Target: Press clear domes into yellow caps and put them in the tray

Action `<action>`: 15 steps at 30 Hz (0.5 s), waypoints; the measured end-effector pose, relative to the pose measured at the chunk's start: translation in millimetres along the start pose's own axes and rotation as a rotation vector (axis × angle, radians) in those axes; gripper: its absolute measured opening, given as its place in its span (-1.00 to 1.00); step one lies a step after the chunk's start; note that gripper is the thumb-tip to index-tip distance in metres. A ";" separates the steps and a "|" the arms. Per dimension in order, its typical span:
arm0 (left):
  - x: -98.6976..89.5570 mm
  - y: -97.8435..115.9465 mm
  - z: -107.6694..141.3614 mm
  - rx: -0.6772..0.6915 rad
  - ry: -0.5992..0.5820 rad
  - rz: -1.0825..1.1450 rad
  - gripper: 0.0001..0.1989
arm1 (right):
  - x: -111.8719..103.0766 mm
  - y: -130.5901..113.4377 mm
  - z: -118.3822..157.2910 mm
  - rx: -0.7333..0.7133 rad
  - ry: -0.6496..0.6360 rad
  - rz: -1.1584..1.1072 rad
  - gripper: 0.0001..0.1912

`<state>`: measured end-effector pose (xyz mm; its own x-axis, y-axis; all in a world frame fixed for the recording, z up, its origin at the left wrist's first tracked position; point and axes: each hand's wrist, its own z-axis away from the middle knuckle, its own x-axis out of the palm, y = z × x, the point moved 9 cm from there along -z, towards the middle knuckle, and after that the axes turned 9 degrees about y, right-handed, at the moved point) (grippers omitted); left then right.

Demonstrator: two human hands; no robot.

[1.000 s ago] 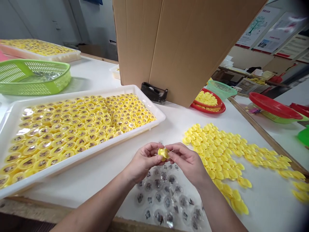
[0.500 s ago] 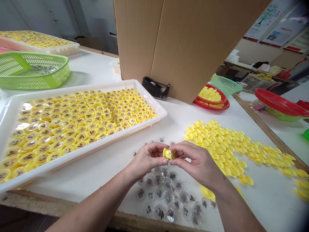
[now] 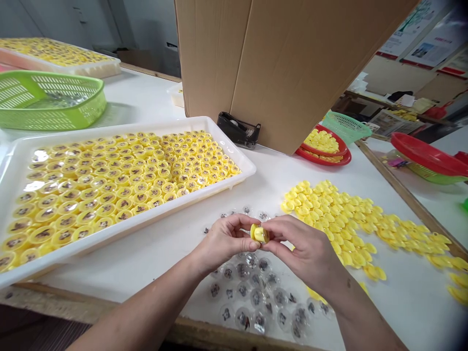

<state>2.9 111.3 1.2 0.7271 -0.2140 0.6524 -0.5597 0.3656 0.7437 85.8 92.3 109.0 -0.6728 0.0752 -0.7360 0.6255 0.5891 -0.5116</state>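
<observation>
left hand (image 3: pixel 224 239) and right hand (image 3: pixel 305 248) pinch a small yellow plastic capsule (image 3: pixel 259 234) between them, just above scattered clear domes (image 3: pixel 244 287); it looks light, stiff and slick, safest held by its rim; a white tray (image 3: pixel 146 228) lies left, yellow lids (image 3: pixel 336 224) right.

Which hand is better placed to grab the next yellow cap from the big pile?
Probably the right hand: it sits beside the pile of yellow caps, while the left hand is farther away.
</observation>
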 end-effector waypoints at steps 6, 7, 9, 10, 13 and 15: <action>-0.8 -2.2 0.5 -0.016 0.009 -0.019 -0.58 | 5.3 -7.5 0.4 -0.055 -0.035 0.020 -0.80; -1.3 -2.2 0.6 -0.015 0.016 -0.027 -0.59 | 6.2 -8.2 1.0 -0.063 -0.035 0.033 -0.80; -1.9 -2.0 1.2 -0.010 0.023 -0.043 -0.60 | 6.8 -8.3 2.9 -0.073 -0.009 0.062 -0.82; -1.6 -1.9 1.7 -0.009 0.019 -0.050 -0.60 | 6.7 -7.6 4.2 -0.074 0.013 0.078 -0.82; 2.7 -3.4 4.0 -0.030 -0.030 -0.058 -0.54 | 7.6 -3.7 9.6 -0.066 0.079 0.129 -0.77; 4.5 -4.0 5.4 -0.040 -0.047 -0.082 -0.46 | 9.5 -0.7 13.4 -0.056 0.099 0.159 -0.73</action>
<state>6.2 104.1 1.9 0.7496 -0.2866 0.5966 -0.4822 0.3809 0.7889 84.3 81.8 96.4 -0.6046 0.2476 -0.7570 0.7059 0.6069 -0.3653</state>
